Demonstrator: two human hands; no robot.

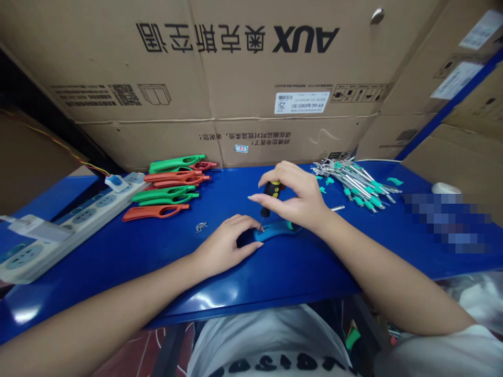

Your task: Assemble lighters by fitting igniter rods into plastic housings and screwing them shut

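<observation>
A blue plastic handle casing (275, 229) lies on the table, its right end partly hidden behind my right wrist, with a bit of green showing there. My left hand (226, 243) grips its left end between thumb and fingers. Around a black and yellow screwdriver (266, 210) curls my right hand (296, 193), holding it nearly upright. The screwdriver's thin shaft reaches down to the casing beside my left fingertips. To the left of my left hand is a small heap of screws (201, 226).
Green and orange-red handle casings (165, 195) are stacked at the back left, beside a white power strip (84, 214). Metal rods with green ends (363, 186) lie in a pile at the back right. A large cardboard box (236, 73) stands behind the blue table (314, 275).
</observation>
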